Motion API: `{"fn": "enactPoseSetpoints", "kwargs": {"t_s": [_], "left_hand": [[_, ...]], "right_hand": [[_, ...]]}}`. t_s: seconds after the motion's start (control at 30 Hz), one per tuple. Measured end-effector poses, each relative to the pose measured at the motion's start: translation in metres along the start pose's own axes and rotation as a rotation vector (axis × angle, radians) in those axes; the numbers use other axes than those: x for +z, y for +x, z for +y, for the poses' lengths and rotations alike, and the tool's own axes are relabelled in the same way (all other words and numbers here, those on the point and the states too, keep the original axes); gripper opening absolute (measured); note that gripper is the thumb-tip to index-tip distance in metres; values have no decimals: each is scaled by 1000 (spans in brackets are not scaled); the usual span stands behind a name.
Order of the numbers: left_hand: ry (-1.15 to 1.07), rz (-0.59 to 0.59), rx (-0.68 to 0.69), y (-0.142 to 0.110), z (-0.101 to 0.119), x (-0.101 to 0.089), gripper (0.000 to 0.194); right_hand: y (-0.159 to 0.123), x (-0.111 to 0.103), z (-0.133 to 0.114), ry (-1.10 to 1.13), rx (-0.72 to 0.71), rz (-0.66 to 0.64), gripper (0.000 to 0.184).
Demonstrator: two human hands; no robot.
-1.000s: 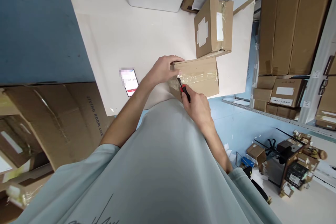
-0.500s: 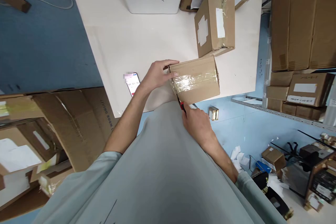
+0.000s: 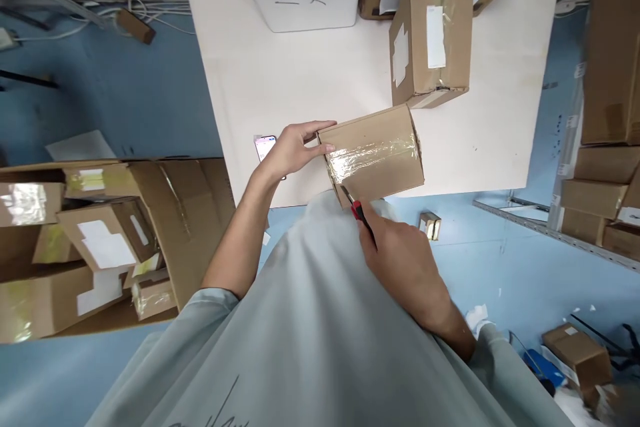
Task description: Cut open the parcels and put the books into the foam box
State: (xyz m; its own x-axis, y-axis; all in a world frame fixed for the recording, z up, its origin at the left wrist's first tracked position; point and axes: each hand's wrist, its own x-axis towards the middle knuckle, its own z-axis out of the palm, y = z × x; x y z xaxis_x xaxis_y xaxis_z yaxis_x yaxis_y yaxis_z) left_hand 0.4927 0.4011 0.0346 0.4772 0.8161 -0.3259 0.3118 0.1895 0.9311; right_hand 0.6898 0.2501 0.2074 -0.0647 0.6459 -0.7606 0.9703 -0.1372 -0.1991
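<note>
Right hand (image 3: 403,257) curls round the cutter (image 3: 357,208), its long axis pointing forward-left toward the carton (image 3: 373,147).

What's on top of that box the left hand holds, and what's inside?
Shiny tape runs across the top of the box; the left hand rests a thumb at one end. Its cardboard hides whatever's inside the box.

The box (image 3: 375,172) is plain tan, its tape (image 3: 373,153) yellowish-clear and glaring white where the light catches it. I can make out red and black on the knife (image 3: 358,210). The table (image 3: 305,80) is off-white, the tub (image 3: 320,10) white with black handwritten characters. The shirt (image 3: 325,320) is pale grey-green with thin dark strokes low down; the floor (image 3: 470,297) is light blue.
</note>
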Motion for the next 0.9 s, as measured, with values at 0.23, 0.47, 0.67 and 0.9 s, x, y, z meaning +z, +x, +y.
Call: {"fn": "enactPoseSetpoints", "kwargs": {"t_s": [0.23, 0.47, 0.67, 0.9], "left_hand": [[-13, 35, -21, 1, 1, 4, 72], [11, 68, -39, 1, -1, 5, 63], [2, 55, -14, 2, 1, 6, 60], [16, 28, 23, 2, -3, 2, 57]], "right_hand": [[66, -2, 9, 73, -165, 72, 46], [68, -3, -2, 80, -127, 36, 43], [65, -2, -10, 55, -88, 41, 44], [70, 6, -40, -36, -22, 54, 48]]}}
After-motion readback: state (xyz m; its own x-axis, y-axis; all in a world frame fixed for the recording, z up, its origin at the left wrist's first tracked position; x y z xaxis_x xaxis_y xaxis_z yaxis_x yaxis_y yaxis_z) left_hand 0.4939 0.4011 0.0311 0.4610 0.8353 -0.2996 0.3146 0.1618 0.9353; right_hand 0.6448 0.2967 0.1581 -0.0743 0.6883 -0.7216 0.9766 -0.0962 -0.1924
